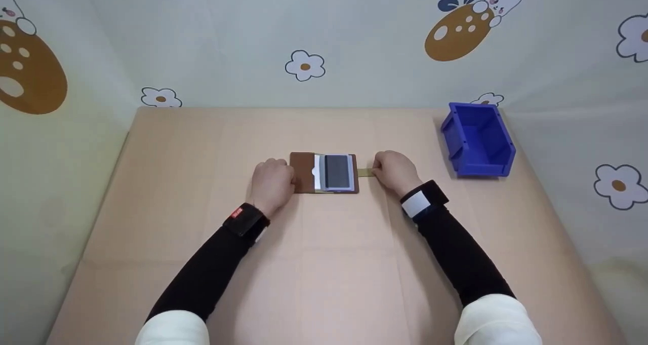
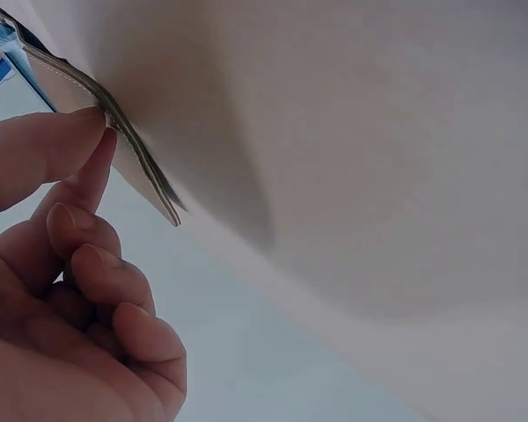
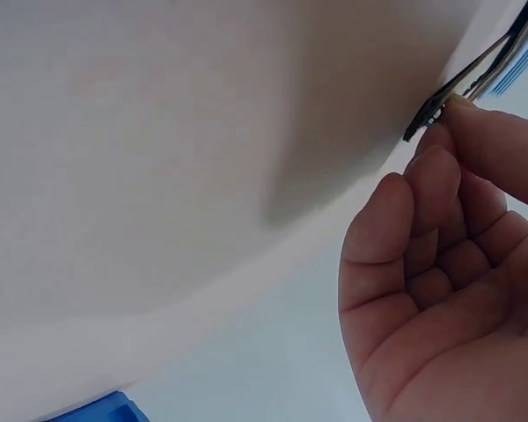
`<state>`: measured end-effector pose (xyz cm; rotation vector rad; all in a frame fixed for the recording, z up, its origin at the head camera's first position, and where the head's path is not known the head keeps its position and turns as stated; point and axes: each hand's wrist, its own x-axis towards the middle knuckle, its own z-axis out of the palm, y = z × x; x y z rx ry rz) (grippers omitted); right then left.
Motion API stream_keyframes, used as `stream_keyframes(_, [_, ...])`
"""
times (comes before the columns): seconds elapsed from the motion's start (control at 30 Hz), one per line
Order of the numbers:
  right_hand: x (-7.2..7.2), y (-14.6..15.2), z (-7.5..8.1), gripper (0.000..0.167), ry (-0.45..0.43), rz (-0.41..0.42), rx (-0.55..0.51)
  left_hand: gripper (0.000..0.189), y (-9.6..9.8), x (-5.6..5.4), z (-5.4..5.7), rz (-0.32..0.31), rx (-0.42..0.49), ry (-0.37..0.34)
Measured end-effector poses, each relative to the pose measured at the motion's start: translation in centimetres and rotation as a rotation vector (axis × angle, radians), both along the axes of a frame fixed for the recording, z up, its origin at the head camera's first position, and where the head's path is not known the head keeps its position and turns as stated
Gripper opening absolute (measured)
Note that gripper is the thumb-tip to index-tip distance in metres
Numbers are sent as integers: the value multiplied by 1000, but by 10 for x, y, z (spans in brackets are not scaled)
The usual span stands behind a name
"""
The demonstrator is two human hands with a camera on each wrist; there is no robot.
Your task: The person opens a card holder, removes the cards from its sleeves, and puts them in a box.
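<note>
A brown card wallet [image 1: 304,168] lies spread open in the middle of the table, with several cards [image 1: 338,171] in its right half. At the wallet's left edge is my left hand [image 1: 272,184]. Its thumb and index finger pinch the cover [image 2: 139,149] in the left wrist view, the other fingers curled below. A short tan strap [image 1: 365,173] sticks out from the wallet's right side. My right hand [image 1: 396,171] pinches the strap's outer end between thumb and index finger; the right wrist view shows the strap's dark tip [image 3: 422,116] beyond the fingertips.
A blue plastic bin [image 1: 478,170] stands at the table's back right corner, beyond the right hand. The tabletop [image 1: 349,284] is covered in pale beige sheeting. Behind it hangs a light curtain [image 1: 364,56] printed with flowers and rabbits.
</note>
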<state>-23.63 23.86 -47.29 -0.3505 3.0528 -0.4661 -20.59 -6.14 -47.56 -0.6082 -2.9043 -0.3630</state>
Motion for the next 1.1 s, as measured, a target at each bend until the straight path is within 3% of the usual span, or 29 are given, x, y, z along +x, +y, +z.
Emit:
stream_keyframes(0.43, [-4,-23,12,4,49,41,-82,13,0,0,1,-11,-14,24])
stream_keyframes(1.1, [-8,-51,10,7,78,95,-48,15,1,1,0,5,4,-3])
